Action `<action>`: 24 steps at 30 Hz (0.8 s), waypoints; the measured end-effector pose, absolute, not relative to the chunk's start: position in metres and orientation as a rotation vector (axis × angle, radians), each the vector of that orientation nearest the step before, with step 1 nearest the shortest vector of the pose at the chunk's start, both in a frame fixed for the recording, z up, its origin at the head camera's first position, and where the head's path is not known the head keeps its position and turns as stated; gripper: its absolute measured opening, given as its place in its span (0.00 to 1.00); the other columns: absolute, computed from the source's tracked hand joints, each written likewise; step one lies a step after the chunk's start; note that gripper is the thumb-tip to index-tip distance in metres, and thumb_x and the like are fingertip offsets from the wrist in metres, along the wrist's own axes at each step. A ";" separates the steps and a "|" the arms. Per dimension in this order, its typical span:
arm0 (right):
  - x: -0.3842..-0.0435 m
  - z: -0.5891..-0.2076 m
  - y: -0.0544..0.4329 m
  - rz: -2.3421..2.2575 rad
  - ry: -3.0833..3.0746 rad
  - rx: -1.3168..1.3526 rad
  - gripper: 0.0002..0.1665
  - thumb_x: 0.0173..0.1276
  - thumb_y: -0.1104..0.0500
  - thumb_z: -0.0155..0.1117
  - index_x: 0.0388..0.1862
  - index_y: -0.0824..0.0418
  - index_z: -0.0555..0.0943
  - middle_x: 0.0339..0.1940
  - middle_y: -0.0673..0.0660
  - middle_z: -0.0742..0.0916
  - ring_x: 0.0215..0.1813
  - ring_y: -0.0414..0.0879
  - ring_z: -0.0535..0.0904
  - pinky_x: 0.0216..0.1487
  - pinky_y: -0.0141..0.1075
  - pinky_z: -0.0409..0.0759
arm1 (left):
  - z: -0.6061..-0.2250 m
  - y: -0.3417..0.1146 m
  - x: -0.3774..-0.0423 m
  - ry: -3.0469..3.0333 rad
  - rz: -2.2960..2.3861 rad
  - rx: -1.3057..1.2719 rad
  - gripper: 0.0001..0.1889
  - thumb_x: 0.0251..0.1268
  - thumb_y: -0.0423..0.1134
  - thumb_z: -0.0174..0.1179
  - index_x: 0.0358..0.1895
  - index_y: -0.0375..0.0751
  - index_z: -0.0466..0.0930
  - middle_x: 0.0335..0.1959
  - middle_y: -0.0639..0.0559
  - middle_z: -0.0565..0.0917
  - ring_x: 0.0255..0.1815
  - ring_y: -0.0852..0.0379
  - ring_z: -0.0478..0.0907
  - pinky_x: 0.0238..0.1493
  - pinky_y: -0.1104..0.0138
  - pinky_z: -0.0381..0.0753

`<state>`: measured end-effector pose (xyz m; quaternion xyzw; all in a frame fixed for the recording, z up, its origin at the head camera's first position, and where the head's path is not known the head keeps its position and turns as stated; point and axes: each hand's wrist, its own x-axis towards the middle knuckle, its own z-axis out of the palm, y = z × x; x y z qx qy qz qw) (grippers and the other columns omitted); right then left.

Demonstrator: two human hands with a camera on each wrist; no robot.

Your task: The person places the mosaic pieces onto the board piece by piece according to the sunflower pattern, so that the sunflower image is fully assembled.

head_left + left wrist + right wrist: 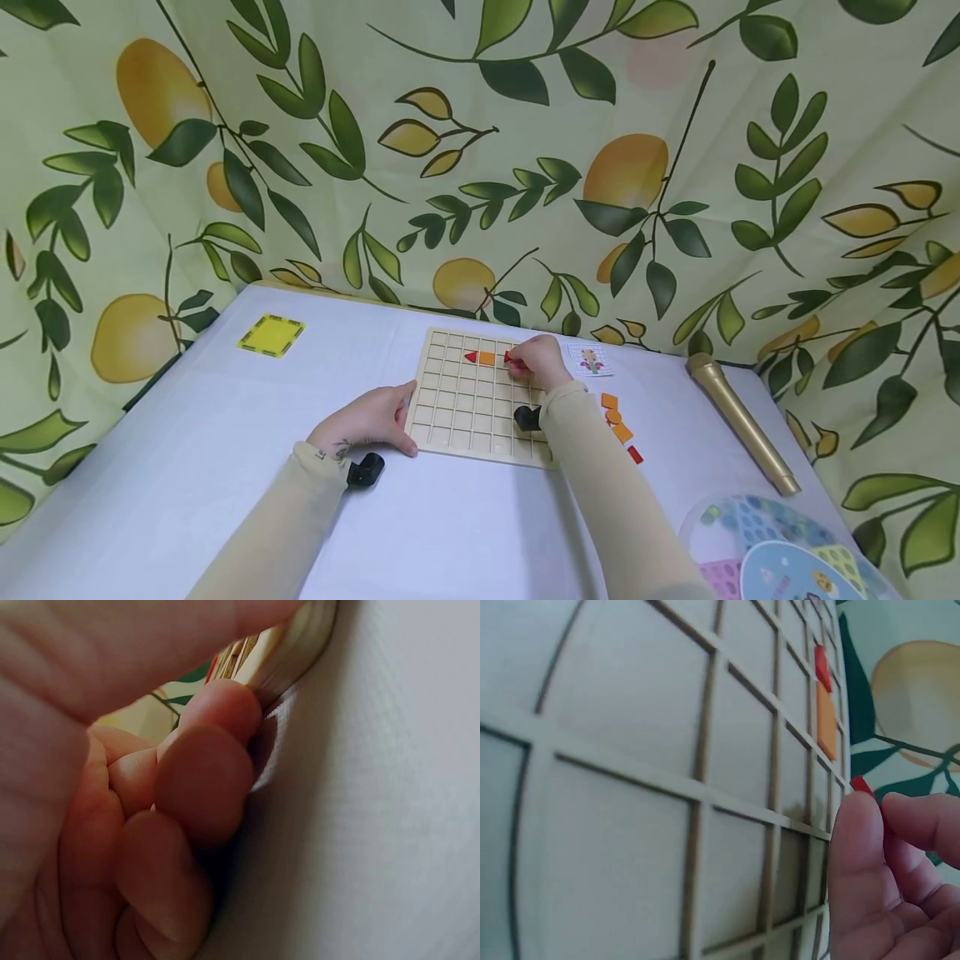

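A wooden grid board [450, 412] lies flat on the table, divided into small square cells. My left hand [371, 419] holds its left edge near the front corner; in the left wrist view the thumb and curled fingers [202, 784] meet the board's edge [289, 652]. Between thumb and index finger, my right hand [538, 361] pinches a small red piece [861, 784] over the board's far right part. Its full shape is hidden by the fingertips. In the far rows sit a red triangle [471, 357] and, right beside it, an orange square [487, 358].
Right of the board lie a picture card [590, 360] and a row of loose orange and red pieces [621, 432]. Farther right is a gold microphone-shaped rod [742, 425]. A clear round container [712, 533] stands at front right, a yellow square [272, 335] at far left. Patterned curtain [480, 125] hangs behind.
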<state>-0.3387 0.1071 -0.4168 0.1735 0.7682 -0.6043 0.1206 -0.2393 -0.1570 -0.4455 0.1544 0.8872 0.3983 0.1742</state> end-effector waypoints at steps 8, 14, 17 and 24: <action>-0.343 -0.426 0.099 -1.610 2.362 0.474 0.07 0.57 0.70 0.60 0.34 0.67 0.72 0.18 0.54 0.77 0.15 0.40 0.72 0.19 0.29 0.75 | -0.447 -0.156 -0.239 2.530 1.119 0.420 0.60 0.27 0.36 0.78 0.71 0.31 0.50 0.18 0.50 0.74 0.17 0.57 0.67 0.22 0.68 0.65; -0.347 -0.427 0.094 -1.423 2.505 0.468 0.05 0.57 0.69 0.61 0.31 0.67 0.74 0.19 0.54 0.77 0.14 0.41 0.72 0.18 0.29 0.74 | -0.448 -0.156 -0.240 2.536 1.108 0.416 0.60 0.28 0.36 0.78 0.71 0.32 0.51 0.18 0.50 0.75 0.17 0.57 0.67 0.22 0.68 0.64; -0.345 -0.425 0.092 -1.342 2.574 0.447 0.03 0.56 0.68 0.62 0.30 0.67 0.77 0.21 0.54 0.77 0.16 0.42 0.72 0.20 0.30 0.74 | -0.447 -0.156 -0.239 2.538 1.106 0.420 0.60 0.28 0.36 0.78 0.71 0.32 0.50 0.18 0.50 0.74 0.17 0.57 0.67 0.22 0.68 0.64; -0.341 -0.424 0.091 -1.162 2.732 0.387 0.03 0.53 0.66 0.62 0.23 0.65 0.78 0.19 0.53 0.77 0.17 0.42 0.70 0.19 0.30 0.69 | -0.446 -0.156 -0.239 2.539 1.106 0.425 0.60 0.28 0.37 0.78 0.71 0.32 0.50 0.18 0.50 0.74 0.17 0.58 0.67 0.22 0.68 0.64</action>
